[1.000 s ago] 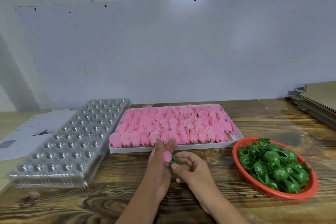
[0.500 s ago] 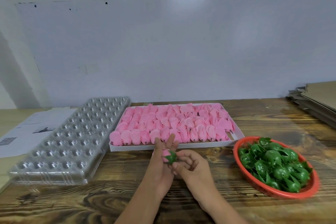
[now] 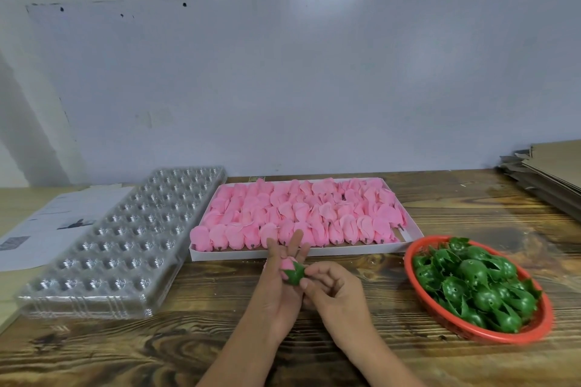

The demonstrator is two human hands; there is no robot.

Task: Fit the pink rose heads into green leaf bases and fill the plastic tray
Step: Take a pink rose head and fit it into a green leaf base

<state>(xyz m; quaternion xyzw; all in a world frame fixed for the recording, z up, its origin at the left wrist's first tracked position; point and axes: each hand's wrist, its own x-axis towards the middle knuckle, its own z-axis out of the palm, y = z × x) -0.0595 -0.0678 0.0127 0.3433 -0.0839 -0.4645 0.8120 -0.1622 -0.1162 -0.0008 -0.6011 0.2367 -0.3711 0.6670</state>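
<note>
My left hand [image 3: 276, 295] holds a pink rose head [image 3: 286, 263] against its fingers, two of which point up. My right hand [image 3: 336, 292] pinches a green leaf base [image 3: 296, 275] between thumb and forefinger, set over the lower end of that rose head. Both hands are just in front of the white box [image 3: 283, 254], which is packed with several rows of pink rose heads [image 3: 298, 214]. The clear plastic tray [image 3: 125, 239] lies to the left with its pockets bare. A red basket [image 3: 406, 261] on the right holds several green leaf bases [image 3: 471, 283].
A printed paper sheet [image 3: 47, 223] lies left of the plastic tray. Flat cardboard pieces [image 3: 553, 166] are stacked at the far right. The wooden table [image 3: 125, 352] runs up to a grey wall behind.
The green leaf base has come further over the rose head, showing more in front of my left fingers. Both hands stayed in about the same spot.
</note>
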